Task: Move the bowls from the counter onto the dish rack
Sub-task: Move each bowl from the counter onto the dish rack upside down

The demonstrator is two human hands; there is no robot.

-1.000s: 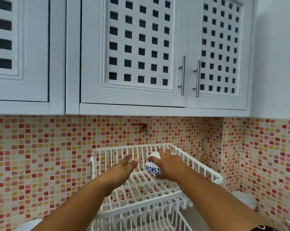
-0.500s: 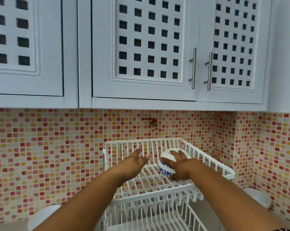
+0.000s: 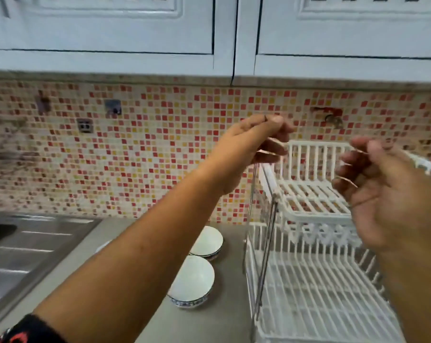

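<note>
- Half a second ago your right hand (image 3: 392,194) was curled around a blue-patterned bowl over the top shelf of the dish rack (image 3: 313,209); now it holds nothing, fingers loosely bent and apart, at the right of the frame in front of that shelf.
- Your left hand (image 3: 256,142) was reaching into the top shelf; now it hangs above and just left of the rack, near the middle of the frame, fingers loosely curled and empty.
- The view has swung left and down, so the counter (image 3: 224,305) and a steel sink (image 3: 23,251) at the lower left now show.
- No writing or brand can be read anywhere; the frame is blurred by motion.
- Two white bowls with blue-patterned outsides stand upright on the counter at lower centre, just left of the rack: the near bowl (image 3: 192,283) and the far bowl (image 3: 207,241), touching or nearly so. Both look empty.
- A white rim (image 3: 103,246) peeks out beside your left forearm; you cannot tell what it is.
- The visible part of the top shelf holds nothing; your right hand covers its right side, so the bowl you carried is not in sight. The lower shelf (image 3: 316,293) is bare.
</note>
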